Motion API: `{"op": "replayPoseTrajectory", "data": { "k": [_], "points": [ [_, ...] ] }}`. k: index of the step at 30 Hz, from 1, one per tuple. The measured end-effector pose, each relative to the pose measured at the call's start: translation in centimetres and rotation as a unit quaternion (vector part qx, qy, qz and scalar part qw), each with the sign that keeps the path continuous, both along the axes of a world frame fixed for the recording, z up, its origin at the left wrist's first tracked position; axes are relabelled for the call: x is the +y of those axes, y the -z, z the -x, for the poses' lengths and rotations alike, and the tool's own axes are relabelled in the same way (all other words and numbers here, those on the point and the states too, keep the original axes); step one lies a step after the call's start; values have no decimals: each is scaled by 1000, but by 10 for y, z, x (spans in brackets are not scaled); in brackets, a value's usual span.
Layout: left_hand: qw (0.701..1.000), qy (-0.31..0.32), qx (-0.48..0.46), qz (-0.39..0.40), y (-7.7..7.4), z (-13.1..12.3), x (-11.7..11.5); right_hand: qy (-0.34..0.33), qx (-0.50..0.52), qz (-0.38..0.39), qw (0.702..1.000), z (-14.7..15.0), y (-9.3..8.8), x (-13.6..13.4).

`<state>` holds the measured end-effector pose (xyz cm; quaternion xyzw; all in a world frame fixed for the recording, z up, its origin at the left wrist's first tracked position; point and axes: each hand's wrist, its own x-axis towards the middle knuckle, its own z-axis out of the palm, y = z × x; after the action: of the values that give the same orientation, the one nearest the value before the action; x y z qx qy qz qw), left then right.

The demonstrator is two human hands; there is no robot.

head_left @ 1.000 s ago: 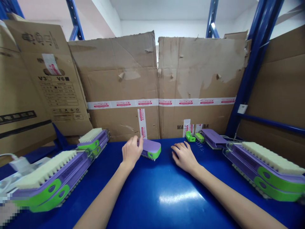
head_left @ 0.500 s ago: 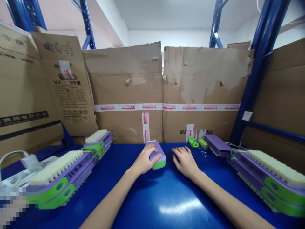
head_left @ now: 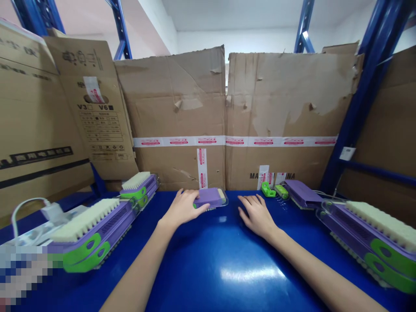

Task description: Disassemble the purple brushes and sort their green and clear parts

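Observation:
A purple-and-green cleaning brush (head_left: pixel 208 197) with a clear plastic end and a cream strip lies on the blue table (head_left: pixel 208 264), near the cardboard. My left hand (head_left: pixel 181 209) grips its left end, thumb along the near side and fingers over the far side. My right hand (head_left: pixel 257 217) rests palm down on the table, fingers apart and holding nothing. Closest to it are a green plastic piece (head_left: pixel 268 190), a small light-green part (head_left: pixel 281 191) and a purple shell (head_left: pixel 303 193). Tiny clear bits lie in front of these.
Purple-and-green brushes with cream pads lie stacked at the left (head_left: pixel 97 229), the back left (head_left: pixel 138 188) and the right (head_left: pixel 370 238). Cardboard sheets (head_left: pixel 178 112) wall the back. A white power strip with a plug (head_left: pixel 53 213) is at far left. Blue rack posts (head_left: pixel 367 99) frame the space.
The brush has turned from pointing toward me to lying sideways, its clear end now at the right. My left hand has shifted left with it. My right hand stays flat on the table.

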<state>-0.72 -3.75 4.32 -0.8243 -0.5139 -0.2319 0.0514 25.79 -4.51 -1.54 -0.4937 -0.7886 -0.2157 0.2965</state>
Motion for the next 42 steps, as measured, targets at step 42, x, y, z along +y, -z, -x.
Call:
{"op": "replayPoseTrajectory", "data": {
  "k": [42],
  "points": [
    [988, 58, 132, -63, 15, -24, 6, -234, 418, 359, 802, -1, -18, -2]
  ]
}}
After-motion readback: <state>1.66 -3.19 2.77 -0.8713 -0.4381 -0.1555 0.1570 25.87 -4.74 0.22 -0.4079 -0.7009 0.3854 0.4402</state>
